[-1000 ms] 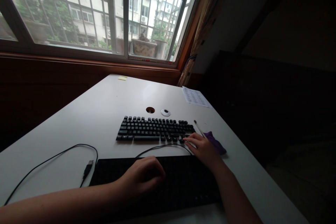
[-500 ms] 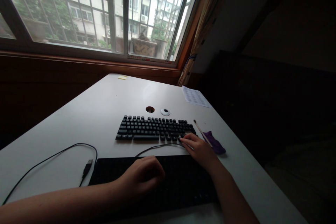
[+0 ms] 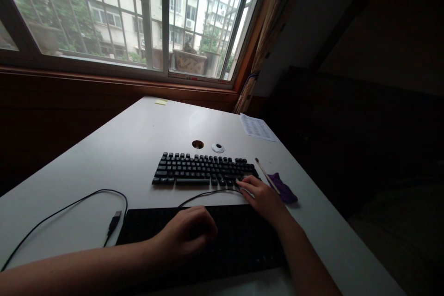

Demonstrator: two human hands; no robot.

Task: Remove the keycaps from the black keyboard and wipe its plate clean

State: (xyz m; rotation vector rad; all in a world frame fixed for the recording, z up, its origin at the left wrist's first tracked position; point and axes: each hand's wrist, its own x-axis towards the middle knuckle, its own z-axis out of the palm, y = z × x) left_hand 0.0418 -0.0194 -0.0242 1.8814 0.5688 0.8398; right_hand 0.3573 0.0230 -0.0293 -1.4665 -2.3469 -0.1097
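Observation:
Black keycaps (image 3: 197, 169) lie in keyboard-like rows on the white table, with bits of tabletop showing between some of them. At the lower right end of these rows, my right hand (image 3: 258, 194) has its thumb and fingertips closed in a pinch at a keycap. My left hand (image 3: 194, 229) is curled over a dark keyboard base (image 3: 236, 240) near the front of the table. Its fingertips are turned under, and whatever they may hold is hidden. The base is too dark for its surface to show clearly.
Right of the keycaps lie a thin brush-like stick (image 3: 266, 175) and a purple cloth (image 3: 282, 188). A black cable with a USB plug (image 3: 113, 223) loops on the left. Behind are a cable hole (image 3: 198, 144), its white cover (image 3: 218, 148) and a printed sheet (image 3: 257, 127).
Both hands keep almost the same pose and place. The whole view has shifted very slightly.

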